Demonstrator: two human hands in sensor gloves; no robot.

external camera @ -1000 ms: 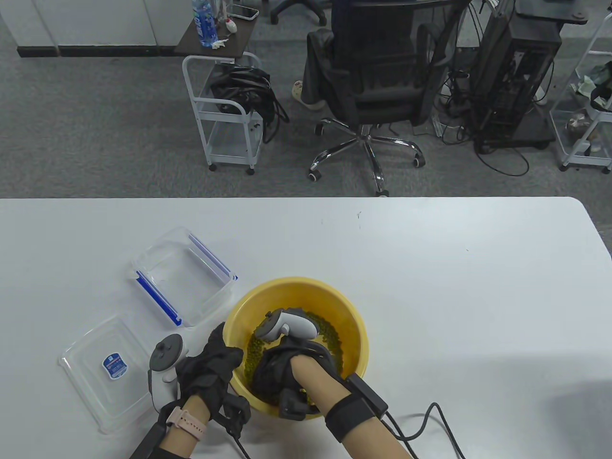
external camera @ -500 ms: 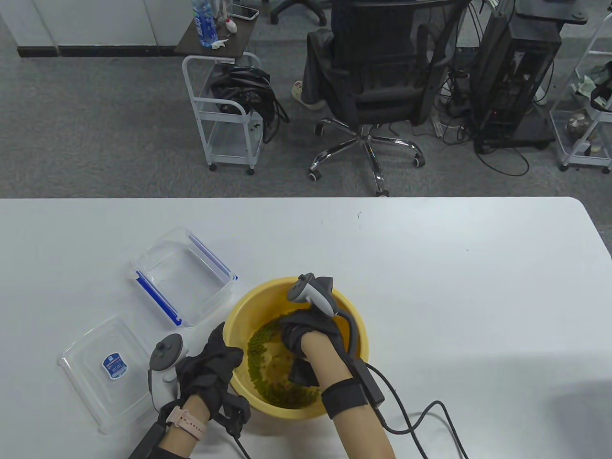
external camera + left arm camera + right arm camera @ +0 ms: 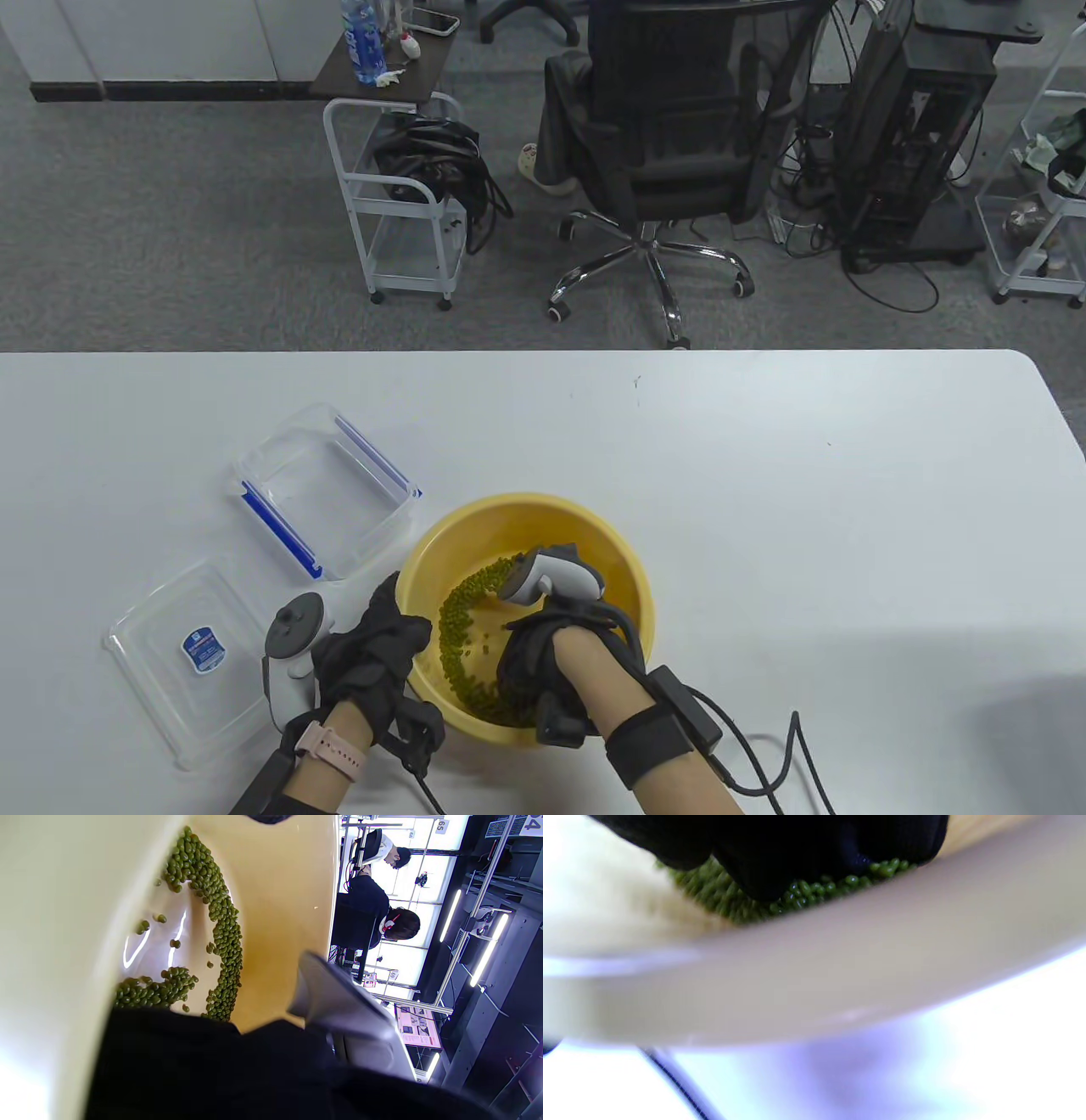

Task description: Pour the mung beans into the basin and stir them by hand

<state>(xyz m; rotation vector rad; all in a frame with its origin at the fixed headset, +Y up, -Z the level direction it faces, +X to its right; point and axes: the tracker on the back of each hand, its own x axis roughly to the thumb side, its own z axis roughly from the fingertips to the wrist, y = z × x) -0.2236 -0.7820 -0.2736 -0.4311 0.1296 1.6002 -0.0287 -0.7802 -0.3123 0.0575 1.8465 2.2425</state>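
Note:
The yellow basin [image 3: 624, 564] stands near the table's front edge. Green mung beans [image 3: 458, 624] lie in an arc along its inner left side, also seen in the left wrist view as mung beans [image 3: 222, 929]. My right hand [image 3: 528, 671] reaches down into the basin's near part. Its gloved fingers [image 3: 797, 853] are pushed into the beans [image 3: 806, 891] just behind the rim [image 3: 797, 984]. My left hand [image 3: 386, 641] grips the basin's left rim, thumb inside and fingers over the edge.
An empty clear container with blue clips [image 3: 322, 488] sits left of the basin. Its clear lid [image 3: 191, 649] lies flat nearer the front left. Cables [image 3: 764, 755] trail from my right wrist across the table. Beyond the far edge stand an office chair [image 3: 662, 144] and a cart.
My right hand swept from the basin's near side to the far side and back to the near side. The beans were pushed into an arc on the left. My left hand stayed put.

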